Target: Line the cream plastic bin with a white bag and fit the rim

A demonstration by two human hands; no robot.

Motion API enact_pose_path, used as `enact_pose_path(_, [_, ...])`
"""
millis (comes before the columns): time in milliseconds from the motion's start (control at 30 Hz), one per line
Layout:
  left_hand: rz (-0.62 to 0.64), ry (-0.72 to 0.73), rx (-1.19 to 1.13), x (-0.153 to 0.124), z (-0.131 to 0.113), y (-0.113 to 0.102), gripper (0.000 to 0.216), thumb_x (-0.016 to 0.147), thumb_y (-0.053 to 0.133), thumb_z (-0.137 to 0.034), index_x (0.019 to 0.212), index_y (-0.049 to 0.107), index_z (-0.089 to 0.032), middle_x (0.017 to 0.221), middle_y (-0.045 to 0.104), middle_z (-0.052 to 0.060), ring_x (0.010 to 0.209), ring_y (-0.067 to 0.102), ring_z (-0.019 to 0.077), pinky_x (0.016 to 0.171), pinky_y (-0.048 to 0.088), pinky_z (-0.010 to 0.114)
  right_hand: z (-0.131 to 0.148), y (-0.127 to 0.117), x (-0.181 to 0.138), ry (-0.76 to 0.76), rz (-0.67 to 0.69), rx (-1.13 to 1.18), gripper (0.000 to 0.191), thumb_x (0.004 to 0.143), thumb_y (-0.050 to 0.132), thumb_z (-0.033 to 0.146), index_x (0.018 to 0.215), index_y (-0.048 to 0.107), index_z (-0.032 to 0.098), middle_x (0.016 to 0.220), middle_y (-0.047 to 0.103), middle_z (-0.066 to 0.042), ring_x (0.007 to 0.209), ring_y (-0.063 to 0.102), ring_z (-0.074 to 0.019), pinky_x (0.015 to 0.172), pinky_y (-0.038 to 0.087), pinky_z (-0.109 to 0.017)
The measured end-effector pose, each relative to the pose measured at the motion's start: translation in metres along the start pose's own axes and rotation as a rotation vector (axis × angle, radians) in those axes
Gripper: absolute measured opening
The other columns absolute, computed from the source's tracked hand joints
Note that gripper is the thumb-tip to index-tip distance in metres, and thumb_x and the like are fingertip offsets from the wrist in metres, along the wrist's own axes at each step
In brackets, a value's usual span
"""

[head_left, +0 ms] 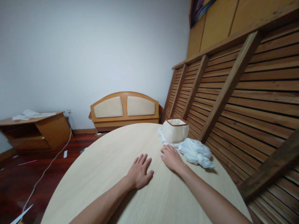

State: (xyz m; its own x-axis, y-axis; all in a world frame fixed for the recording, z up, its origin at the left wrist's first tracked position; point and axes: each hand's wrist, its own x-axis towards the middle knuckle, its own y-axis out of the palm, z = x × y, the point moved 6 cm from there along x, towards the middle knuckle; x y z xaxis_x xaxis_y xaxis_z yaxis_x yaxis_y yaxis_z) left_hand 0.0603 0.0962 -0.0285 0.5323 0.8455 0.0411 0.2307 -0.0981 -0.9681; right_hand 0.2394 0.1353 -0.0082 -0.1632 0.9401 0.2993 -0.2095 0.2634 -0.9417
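Note:
My left hand (pixel 140 171) rests palm down on the pale round table (pixel 105 165), its fingers stretched out and thumb apart. To its right, my right hand (pixel 171 158) lies on the same tabletop with fingers loosely spread, holding nothing. Just beyond its fingertips stands a cream-white container with a brown rim (pixel 176 132), whitish plastic showing around its base. A crumpled white plastic bag (pixel 196 152) sits right beside my right hand, close to the container. Whatever is inside the container or the bag cannot be made out.
Slatted wooden panels (pixel 221 102) lean along the right, close to the table's edge. A wooden headboard (pixel 125 107) stands against the far wall. At the left, a low desk (pixel 49 130) bears white sheets, and a cable (pixel 52 161) runs across the red-brown floor.

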Motion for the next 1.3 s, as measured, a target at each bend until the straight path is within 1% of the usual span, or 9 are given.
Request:
enact_pose_path(33, [0.0, 0.01, -0.001, 0.003, 0.001, -0.001, 0.067, 0.095, 0.039, -0.056, 0.152, 0.04, -0.02, 0.164, 0.027, 0.012, 0.152, 0.021, 0.0321, 0.123, 0.02, 0.05, 0.005, 0.006, -0.003, -0.003, 0.032, 0.017, 0.033, 0.091, 0.052, 0.024, 0.116, 0.071, 0.014, 0.132, 0.064, -0.015, 0.127, 0.052, -0.0297, 0.107, 0.039, -0.041])
enact_pose_path(100, [-0.003, 0.021, -0.004, 0.01, 0.003, -0.002, 0.068, 0.094, 0.04, -0.057, 0.152, 0.039, -0.021, 0.164, 0.027, 0.012, 0.152, 0.021, 0.0315, 0.123, 0.02, 0.05, 0.012, 0.016, -0.008, 0.002, 0.081, 0.052, 0.043, 0.096, 0.045, 0.029, 0.13, 0.063, 0.011, 0.141, 0.059, -0.016, 0.133, 0.05, -0.0294, 0.111, 0.036, -0.042])
enact_pose_path(167, [0.0, 0.031, -0.01, 0.017, 0.006, -0.003, 0.069, 0.094, 0.042, -0.057, 0.152, 0.039, -0.021, 0.164, 0.026, 0.012, 0.152, 0.021, 0.0313, 0.123, 0.02, 0.05, 0.016, 0.023, -0.01, 0.001, 0.118, 0.084, 0.052, 0.099, 0.039, 0.034, 0.143, 0.053, 0.011, 0.152, 0.048, -0.016, 0.141, 0.042, -0.0292, 0.116, 0.029, -0.043])
enact_pose_path(233, [0.003, 0.044, -0.016, 0.024, 0.008, -0.003, 0.068, 0.094, 0.042, -0.056, 0.152, 0.04, -0.021, 0.164, 0.026, 0.013, 0.152, 0.021, 0.0313, 0.123, 0.02, 0.05, 0.018, 0.028, -0.01, -0.006, 0.15, 0.111, 0.057, 0.099, 0.038, 0.039, 0.148, 0.047, 0.012, 0.158, 0.04, -0.014, 0.147, 0.033, -0.0292, 0.119, 0.023, -0.044])
enact_pose_path(433, [-0.044, 0.045, -0.025, 0.039, 0.017, -0.002, 0.06, 0.097, 0.041, -0.047, 0.15, 0.043, -0.021, 0.162, 0.031, 0.011, 0.151, 0.025, 0.0295, 0.122, 0.023, 0.05, 0.014, 0.036, -0.003, -0.041, 0.21, 0.163, 0.062, 0.097, 0.039, 0.046, 0.152, 0.041, 0.018, 0.162, 0.032, -0.01, 0.151, 0.023, -0.0273, 0.122, 0.016, -0.045])
enact_pose_path(633, [-0.136, 0.076, -0.032, 0.046, 0.026, -0.008, 0.049, 0.092, 0.049, -0.036, 0.137, 0.057, -0.019, 0.153, 0.048, 0.013, 0.144, 0.041, 0.0262, 0.119, 0.032, 0.041, 0.015, 0.041, 0.001, -0.054, 0.22, 0.192, 0.067, 0.095, 0.041, 0.049, 0.154, 0.038, 0.016, 0.164, 0.028, -0.011, 0.153, 0.019, -0.0284, 0.123, 0.011, -0.047])
enact_pose_path(867, [-0.127, 0.033, -0.041, 0.047, 0.032, -0.01, 0.051, 0.093, 0.047, -0.038, 0.141, 0.052, -0.02, 0.157, 0.041, 0.014, 0.147, 0.034, 0.0325, 0.12, 0.028, 0.051, 0.017, 0.042, 0.003, -0.051, 0.228, 0.183, 0.069, 0.095, 0.042, 0.051, 0.154, 0.038, 0.017, 0.165, 0.026, -0.009, 0.153, 0.017, -0.0281, 0.123, 0.01, -0.048])
enact_pose_path(1100, [-0.102, 0.027, -0.046, 0.049, 0.032, -0.007, 0.054, 0.093, 0.048, -0.041, 0.143, 0.05, -0.02, 0.159, 0.037, 0.014, 0.149, 0.029, 0.0327, 0.121, 0.025, 0.051, 0.016, 0.043, 0.003, -0.055, 0.233, 0.184, 0.07, 0.094, 0.042, 0.052, 0.155, 0.036, 0.018, 0.165, 0.026, -0.01, 0.153, 0.017, -0.0281, 0.123, 0.01, -0.048])
enact_pose_path(1300, [-0.112, 0.011, -0.057, 0.049, 0.031, -0.01, 0.054, 0.092, 0.049, -0.042, 0.141, 0.052, -0.021, 0.158, 0.04, 0.013, 0.148, 0.031, 0.0323, 0.121, 0.025, 0.05, 0.016, 0.042, 0.005, -0.054, 0.238, 0.188, 0.07, 0.094, 0.043, 0.052, 0.155, 0.037, 0.018, 0.165, 0.026, -0.01, 0.153, 0.018, -0.028, 0.123, 0.011, -0.048])
